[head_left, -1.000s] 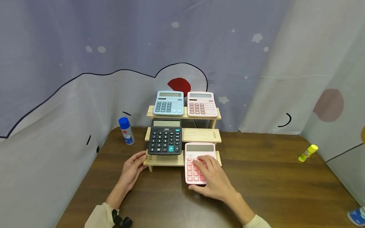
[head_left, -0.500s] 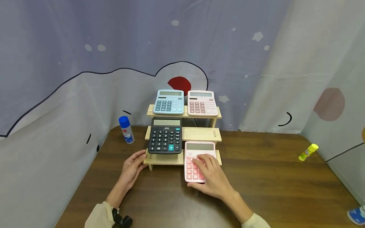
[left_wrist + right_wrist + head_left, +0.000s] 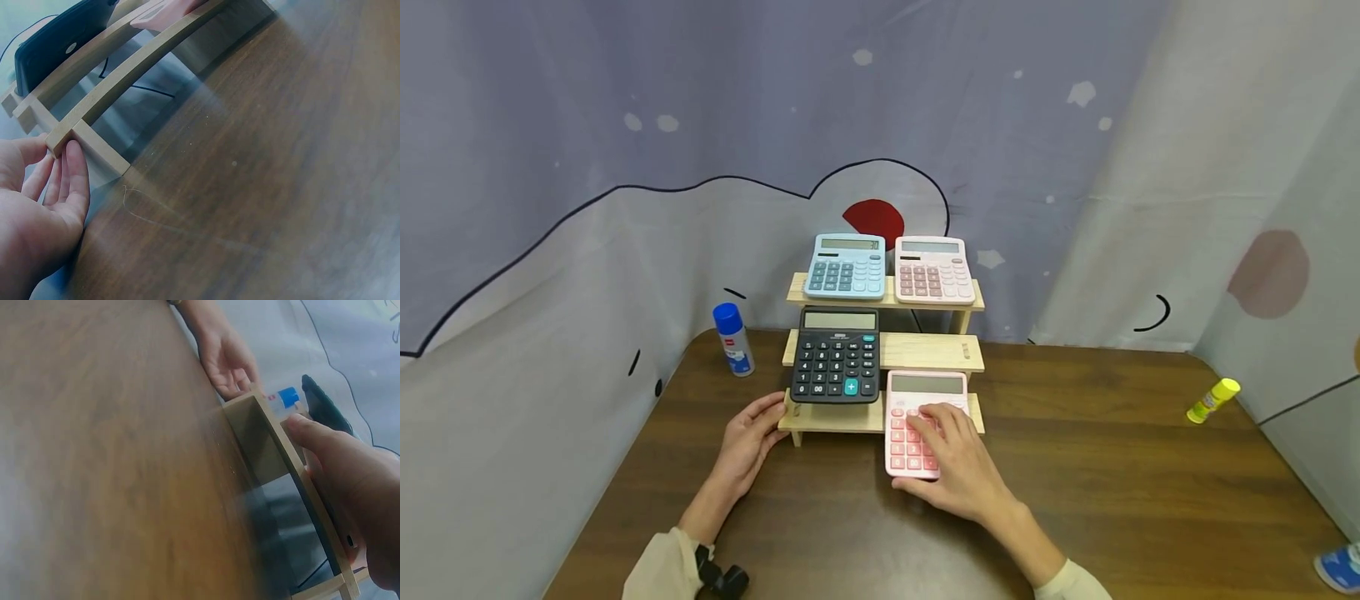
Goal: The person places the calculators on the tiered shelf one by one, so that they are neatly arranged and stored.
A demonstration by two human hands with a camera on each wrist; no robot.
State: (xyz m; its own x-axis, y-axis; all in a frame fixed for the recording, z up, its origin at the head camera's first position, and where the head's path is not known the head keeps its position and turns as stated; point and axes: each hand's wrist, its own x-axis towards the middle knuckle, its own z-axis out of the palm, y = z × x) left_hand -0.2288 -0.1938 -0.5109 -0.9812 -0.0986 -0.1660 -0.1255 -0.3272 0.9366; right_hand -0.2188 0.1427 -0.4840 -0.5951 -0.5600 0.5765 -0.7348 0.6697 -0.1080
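My left hand point(image 3: 751, 446) pinches the left end of the lowest board on a three-step wooden stand point(image 3: 842, 419); thumb and fingertips meet the board's corner in the left wrist view. My right hand point(image 3: 958, 462) holds a pink calculator point(image 3: 925, 398) that leans on the right of that lowest step, its thumb along the near edge and its fingers bent over the keys. In the right wrist view this hand hides most of the calculator. A black calculator point(image 3: 835, 358) leans on the middle step at left. A blue calculator point(image 3: 846, 267) and a pale pink calculator point(image 3: 934, 271) stand on top.
A blue-capped bottle point(image 3: 734, 340) stands left of the stand. A yellow glue stick point(image 3: 1213, 401) is at the table's right side. Another blue-labelled container point(image 3: 1341, 569) shows at the right frame edge. A patterned curtain point(image 3: 700, 242) hangs behind the brown table point(image 3: 1090, 467).
The head view has shifted slightly, so the scene sits a little higher in the frame. Both hands stay at the same spots, with the pink calculator at most very slightly moved.
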